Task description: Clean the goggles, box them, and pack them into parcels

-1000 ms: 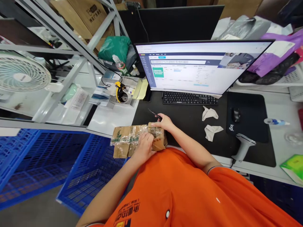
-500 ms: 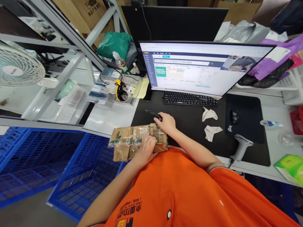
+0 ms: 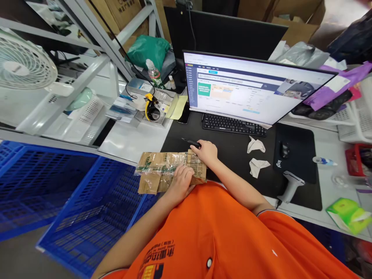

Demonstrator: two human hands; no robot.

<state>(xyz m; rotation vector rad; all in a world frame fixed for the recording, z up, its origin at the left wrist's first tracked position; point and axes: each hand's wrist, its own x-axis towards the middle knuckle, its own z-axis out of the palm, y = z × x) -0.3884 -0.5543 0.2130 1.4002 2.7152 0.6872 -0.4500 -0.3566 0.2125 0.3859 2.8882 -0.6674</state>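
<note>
A flattened brown cardboard package point(image 3: 151, 172), wrapped in clear tape with green print, lies at the desk's front edge against my orange shirt. My left hand point(image 3: 182, 178) rests on its right half, fingers curled over the top and holding it down. Just above the package's right end, my right hand point(image 3: 207, 151) is closed around a slim black utility knife point(image 3: 190, 142). Its thin tip points left, over the black desk mat. The side of that hand is close to the cardboard; whether it touches I cannot tell.
A monitor point(image 3: 250, 89) and keyboard point(image 3: 232, 124) stand behind my hands. To the right are crumpled white papers point(image 3: 258, 166), a mouse point(image 3: 284, 149) and a barcode scanner point(image 3: 290, 188). A tape dispenser point(image 3: 151, 108) sits back left; blue crates point(image 3: 95, 217) stand below the desk edge.
The camera view has shifted slightly. Both hands keep nearly the same places on and above the package, and the knife still points left.
</note>
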